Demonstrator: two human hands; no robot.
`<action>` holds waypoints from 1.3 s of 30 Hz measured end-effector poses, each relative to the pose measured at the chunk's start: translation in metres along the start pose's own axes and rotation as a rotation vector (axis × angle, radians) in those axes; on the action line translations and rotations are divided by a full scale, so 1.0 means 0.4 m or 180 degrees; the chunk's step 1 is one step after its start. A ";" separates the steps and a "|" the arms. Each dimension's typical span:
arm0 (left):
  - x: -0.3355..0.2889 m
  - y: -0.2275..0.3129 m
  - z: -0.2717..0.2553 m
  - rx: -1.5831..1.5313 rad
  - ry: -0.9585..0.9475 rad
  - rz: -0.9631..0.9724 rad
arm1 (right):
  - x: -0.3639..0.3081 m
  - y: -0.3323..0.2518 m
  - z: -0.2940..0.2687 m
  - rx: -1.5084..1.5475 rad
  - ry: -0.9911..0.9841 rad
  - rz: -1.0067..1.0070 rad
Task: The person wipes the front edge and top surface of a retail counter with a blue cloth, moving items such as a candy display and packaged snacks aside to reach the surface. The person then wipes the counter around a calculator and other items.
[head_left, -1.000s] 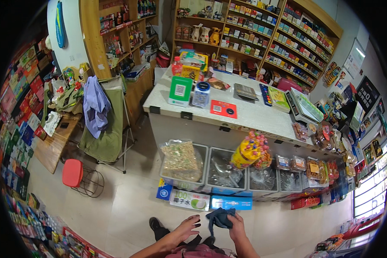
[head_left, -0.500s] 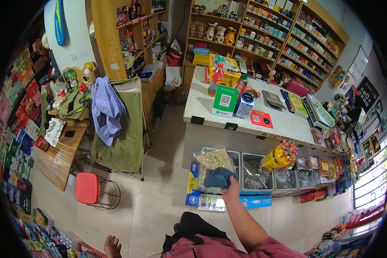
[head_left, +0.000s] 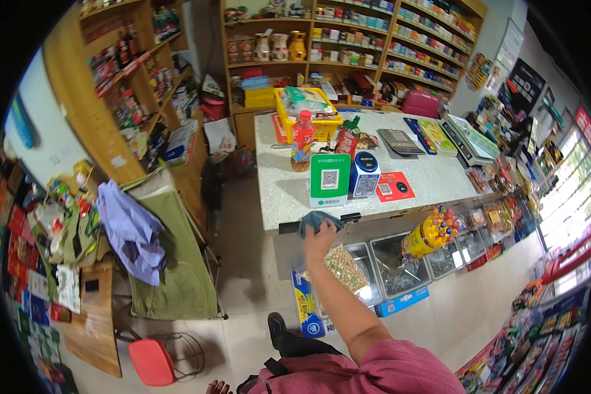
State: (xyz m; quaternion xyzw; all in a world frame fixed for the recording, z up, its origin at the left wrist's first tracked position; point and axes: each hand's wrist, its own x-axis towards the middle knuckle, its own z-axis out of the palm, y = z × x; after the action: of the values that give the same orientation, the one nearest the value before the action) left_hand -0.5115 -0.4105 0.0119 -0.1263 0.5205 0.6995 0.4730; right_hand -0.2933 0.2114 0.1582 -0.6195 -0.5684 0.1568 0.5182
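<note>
1. The right hand (head_left: pixel 320 238) reaches forward with a bent wrist, and its grip is narrow, with the fingers closed on a dark blue-grey cloth (head_left: pixel 315 222).
2. This cloth is bunched up under the fingers, at the front edge of the white tabletop (head_left: pixel 279 190), near its left corner. How strongly it is pressed there, I cannot tell.
3. The left hand (head_left: pixel 218 387) shows only some fingers at the lower border of the view, well apart from the cloth. If its grip is wide or narrow, I cannot tell.
4. On the tabletop, just behind the cloth, stands a green sign (head_left: pixel 329 180) with a square code. Beside it, on the right, are a blue and white device (head_left: pixel 365 174) and a flat red card (head_left: pixel 395 186).
5. Behind the sign stand an upright bottle (head_left: pixel 302 143) with a red cap and, farther back, a yellow basket (head_left: pixel 315 128) filled with packages.
6. Below the tabletop's front, near the right forearm, a clear bag (head_left: pixel 346 268) of pale snacks lies in a grey-rimmed bin. More to the right, a yellow tub (head_left: pixel 427 236) with colourful sweets on top leans over the next bins.
</note>
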 end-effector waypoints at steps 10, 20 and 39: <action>0.486 0.354 0.622 0.1476 -0.2091 -0.0356 | -0.011 -0.052 -0.001 0.0311 0.0403 0.0809; 0.470 0.382 1.538 0.3484 -0.2944 0.1611 | 0.147 -0.055 -0.269 0.2972 0.2155 0.2153; 0.596 0.251 1.834 0.4112 -0.7701 0.2675 | 0.327 0.086 -0.044 -0.0938 0.2930 0.1926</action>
State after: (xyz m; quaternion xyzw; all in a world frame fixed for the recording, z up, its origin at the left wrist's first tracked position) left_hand -0.4836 0.3366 0.2260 0.9294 0.0243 0.1058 0.3527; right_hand -0.2211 0.3227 0.1889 -0.8249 -0.0972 -0.0689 0.5526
